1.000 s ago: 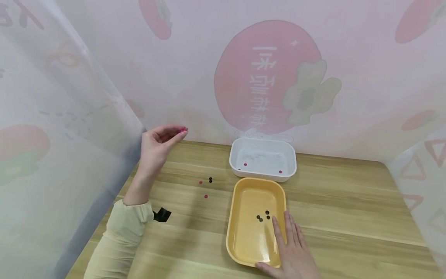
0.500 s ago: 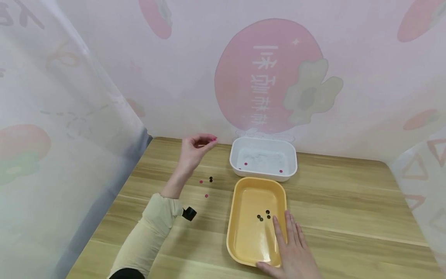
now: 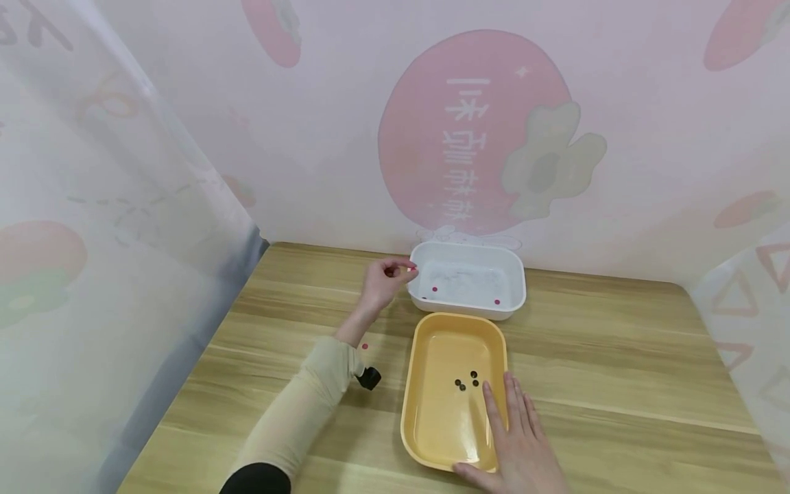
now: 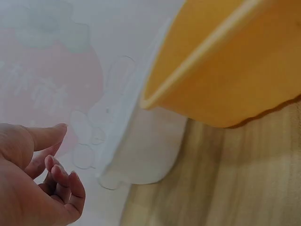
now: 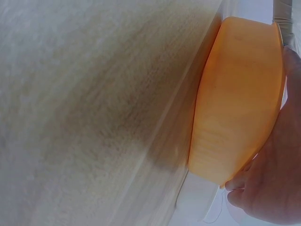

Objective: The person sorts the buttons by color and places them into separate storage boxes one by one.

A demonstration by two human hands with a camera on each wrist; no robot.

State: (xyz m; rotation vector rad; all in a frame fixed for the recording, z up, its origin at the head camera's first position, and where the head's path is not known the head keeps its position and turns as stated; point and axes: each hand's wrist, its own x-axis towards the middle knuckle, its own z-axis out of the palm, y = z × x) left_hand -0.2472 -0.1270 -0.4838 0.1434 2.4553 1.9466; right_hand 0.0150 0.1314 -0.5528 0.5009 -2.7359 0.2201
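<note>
My left hand (image 3: 384, 283) pinches a small pink disc (image 3: 413, 268) between thumb and forefinger, right at the left rim of the white tray (image 3: 520, 274). In the left wrist view the thumb and forefinger meet, and the disc is hidden. Two pink discs (image 3: 496, 302) lie inside the white tray. Nearer to me is the yellow tray (image 3: 432, 425), holding several small black discs (image 3: 473, 374). Across its right rim rests my right hand (image 3: 521, 439), fingers straight and spread, the thumb at the near edge. Another pink disc (image 3: 365, 346) lies on the table beside my left forearm.
The wooden table (image 3: 617, 357) meets a printed pink curtain (image 3: 333, 137) behind the white tray and another at the left. Both trays stand close together, the yellow one in front. A black device (image 3: 369, 378) sticks out from my left wrist.
My left hand has moved right and toward me, from the back left to the white tray, carrying the pink disc. Its arm now covers some discs on the table. The right hand stays put.
</note>
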